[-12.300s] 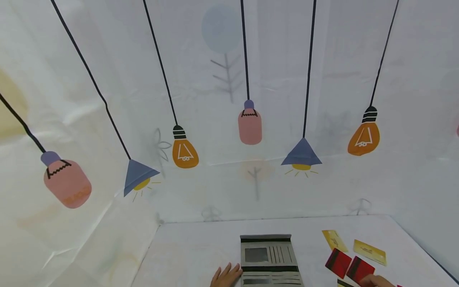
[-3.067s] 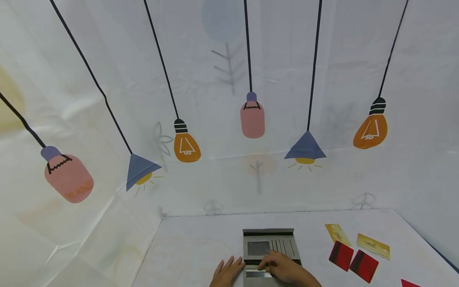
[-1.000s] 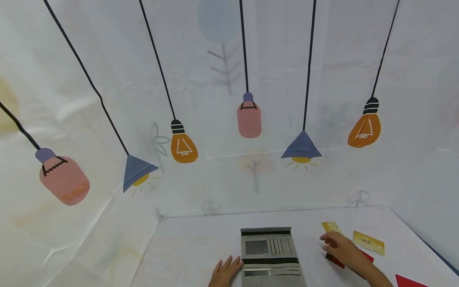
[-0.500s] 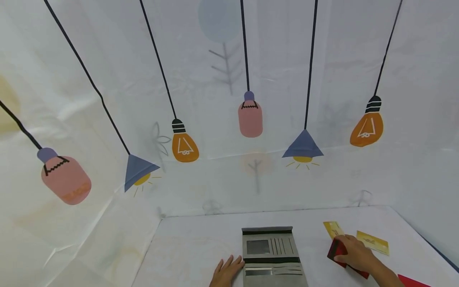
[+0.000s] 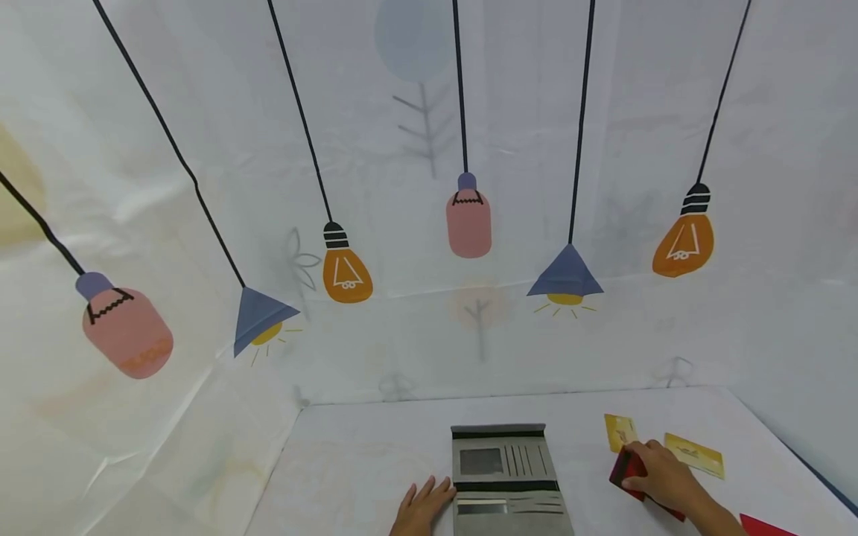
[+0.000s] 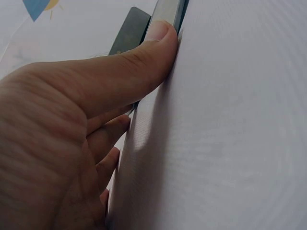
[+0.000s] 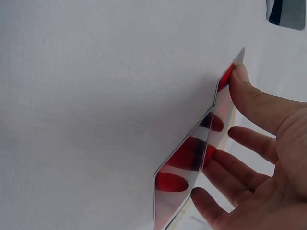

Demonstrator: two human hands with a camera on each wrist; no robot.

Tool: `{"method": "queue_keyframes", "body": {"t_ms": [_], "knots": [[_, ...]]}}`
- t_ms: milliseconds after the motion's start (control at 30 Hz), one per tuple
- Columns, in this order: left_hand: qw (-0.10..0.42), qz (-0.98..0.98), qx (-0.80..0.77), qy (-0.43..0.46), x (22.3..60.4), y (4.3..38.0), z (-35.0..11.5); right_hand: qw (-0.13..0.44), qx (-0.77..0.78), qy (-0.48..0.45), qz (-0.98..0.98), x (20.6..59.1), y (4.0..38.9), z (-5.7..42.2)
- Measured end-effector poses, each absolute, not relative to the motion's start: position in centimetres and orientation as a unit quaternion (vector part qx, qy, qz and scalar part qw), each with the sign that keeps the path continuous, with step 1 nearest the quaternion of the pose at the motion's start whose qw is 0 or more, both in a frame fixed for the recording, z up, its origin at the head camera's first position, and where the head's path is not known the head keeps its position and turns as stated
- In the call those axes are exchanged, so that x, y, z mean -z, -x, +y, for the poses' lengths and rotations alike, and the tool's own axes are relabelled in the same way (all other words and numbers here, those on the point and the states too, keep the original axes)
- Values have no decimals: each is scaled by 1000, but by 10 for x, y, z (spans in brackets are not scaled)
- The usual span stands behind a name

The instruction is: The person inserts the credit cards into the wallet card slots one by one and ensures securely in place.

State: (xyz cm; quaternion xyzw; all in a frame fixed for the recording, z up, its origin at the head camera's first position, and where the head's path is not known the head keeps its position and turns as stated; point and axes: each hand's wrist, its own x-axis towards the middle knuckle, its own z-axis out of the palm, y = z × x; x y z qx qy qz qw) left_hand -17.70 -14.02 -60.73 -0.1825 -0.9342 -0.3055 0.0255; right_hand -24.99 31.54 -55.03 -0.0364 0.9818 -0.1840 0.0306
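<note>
Right hand (image 5: 663,476) pinches a red card (image 5: 625,473) while the left hand (image 5: 422,510) rests at a grey wallet (image 5: 511,482)

Nearest, at the bottom edge of the head view, a flat red piece (image 5: 764,525) shows only in part, right of the right forearm.

The left hand lies on the table (image 5: 362,461), fingers extended and slightly spread, gripping nothing; its thumb tip touches the wallet's left edge. The wallet lies opened out flat, its lower end cut off by the frame. Its surface is smooth and grey, crossed by dark bands, with a rectangular dark window, a paler strip below it, and narrow slits beside both.

Right of the wallet and well apart from it, the right hand has its thumb and fingers drawn close around the red card's edges. The card is thin, straight-sided and glossy, red with a dark stripe. A second red card (image 7: 184,158) lies just beside it; the right wrist view shows the fingers mirrored in its shine. In the head view the hand covers much of both.

Just beyond the hand are two gold-yellow cards: the left one (image 5: 620,433) near the fingertips, the right one (image 5: 694,454) behind the knuckles.

Farthest off rises a pale, creased, slightly shiny wall sheet (image 5: 402,335) bearing flat lamp pictures (image 5: 469,227): rounded pink shades, blue cones and orange bulbs on black cords.
</note>
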Motion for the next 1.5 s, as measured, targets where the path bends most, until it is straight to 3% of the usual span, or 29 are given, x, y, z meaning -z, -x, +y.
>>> {"method": "queue_keyframes", "body": {"t_ms": [267, 433, 533, 767, 967, 1300, 1500], "knots": [[14, -939, 303, 163, 605, 170, -141, -4, 173, 31, 984, 558, 245, 315], [19, -940, 301, 160, 605, 169, -141, -114, 134, 62, 982, 555, 241, 310], [24, -939, 305, 160, 606, 170, -142, -143, 121, 68, 980, 547, 239, 307], [44, -934, 311, 173, 610, 171, -142, -53, 143, 57, 987, 523, 236, 298], [33, -930, 326, 166, 607, 169, -141, -41, 160, 56, 985, 513, 229, 287], [27, -937, 311, 160, 601, 170, -139, 46, 304, 107, 945, 502, 232, 293], [22, -938, 305, 165, 603, 171, -141, 98, 431, 89, 893, 512, 233, 295]]}}
